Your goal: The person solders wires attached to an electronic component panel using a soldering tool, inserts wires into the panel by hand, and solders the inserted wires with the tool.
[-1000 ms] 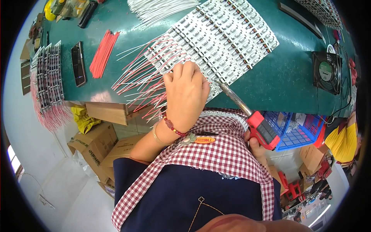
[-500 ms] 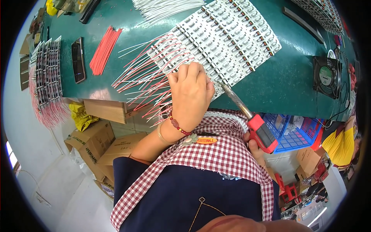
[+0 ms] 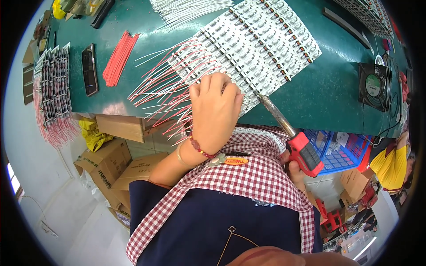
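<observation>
A large white panel of small circuit boards point(image 3: 270, 48) lies slanted on the green table. Red and white wires point(image 3: 155, 86) stick out from its left part. Over the panel's near edge rests my left hand point(image 3: 216, 108), fingers bent and drawn together; whatever they pinch is hidden beneath them. My right hand point(image 3: 293, 170), mostly tucked behind the tool, grips a soldering iron point(image 3: 306, 154) by its red and black handle. The iron's metal tip reaches the panel just right of my left fingers; whether it touches I cannot tell.
A bundle of red wires point(image 3: 120, 60) and a phone point(image 3: 90, 70) lie to the left, with white wires point(image 3: 188, 11) at the back. Wired boards point(image 3: 53, 84) hang at the far left edge. A black fan point(image 3: 374, 86) stands right; below is a blue basket point(image 3: 341, 155).
My left hand has moved slightly left, its fingers a little lifted. The soldering iron has shifted a little to the right, its tip farther from those fingers.
</observation>
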A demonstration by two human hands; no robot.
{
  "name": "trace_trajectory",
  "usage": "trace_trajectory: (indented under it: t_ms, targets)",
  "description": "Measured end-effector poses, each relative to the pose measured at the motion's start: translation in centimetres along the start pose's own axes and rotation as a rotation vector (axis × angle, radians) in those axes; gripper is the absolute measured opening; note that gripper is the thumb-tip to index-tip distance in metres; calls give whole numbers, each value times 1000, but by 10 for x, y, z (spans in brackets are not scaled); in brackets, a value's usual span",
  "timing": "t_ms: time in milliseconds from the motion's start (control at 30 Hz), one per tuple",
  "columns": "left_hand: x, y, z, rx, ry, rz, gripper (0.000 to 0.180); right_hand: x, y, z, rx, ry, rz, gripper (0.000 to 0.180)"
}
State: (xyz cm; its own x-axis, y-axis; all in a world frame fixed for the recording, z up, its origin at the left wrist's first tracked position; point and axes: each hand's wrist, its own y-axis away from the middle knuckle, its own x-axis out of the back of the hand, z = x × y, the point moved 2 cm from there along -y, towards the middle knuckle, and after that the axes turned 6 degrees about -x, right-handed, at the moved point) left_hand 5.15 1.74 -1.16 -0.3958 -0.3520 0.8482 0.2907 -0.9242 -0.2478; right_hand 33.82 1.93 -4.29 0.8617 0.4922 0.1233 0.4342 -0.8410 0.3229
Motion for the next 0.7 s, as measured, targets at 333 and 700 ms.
trace_trajectory:
  t_ms: [333,700]
  targets:
    - [-12,16,6,-97,71,-3,12,14,7,22,-73,-58,-71,42]
    - [-8,-1,9,-79,-31,-196,13,10,3,16,-8,18,-57,38]
